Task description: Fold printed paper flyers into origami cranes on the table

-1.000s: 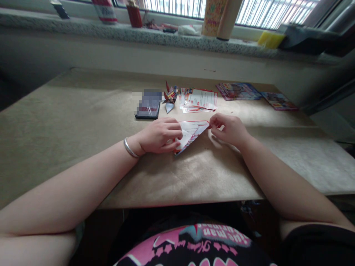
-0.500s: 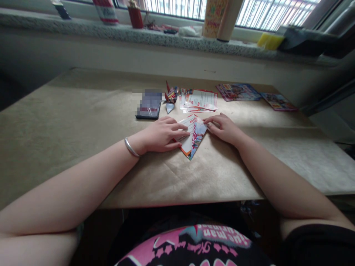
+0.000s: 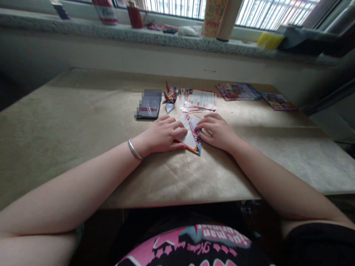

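Folded printed sheet [image 3: 191, 139], one: is lying on the tan tabletop [image 3: 166, 177] between both hands, beyond a black shirt [image 3: 177, 241] that is showing pink shapes and lettering, "man" being legible. Left hand [image 3: 163, 135], silver bangle [image 3: 134, 149] at wrist: is lying open, fingers spread over the sheet's white left side. Right hand [image 3: 219, 132]: is resting open, fingers loosely bent, tips touching the coloured flap, whose lettering is staying too small to read. Phone [image 3: 152, 105], one, partly pixelated: is lying beyond the left hand. Folded paper figure [image 3: 171, 95], one: is resting just right of it. Loose sheets [image 3: 203, 99], red-edged: are overlapping beside the figure, text unreadable. Colourful printed stack [image 3: 238, 91]: is lying farther right. Window sill [image 3: 166, 39]: is bearing a red-and-white container [image 3: 104, 11], lettering blurred, and a yellow object [image 3: 270, 40]
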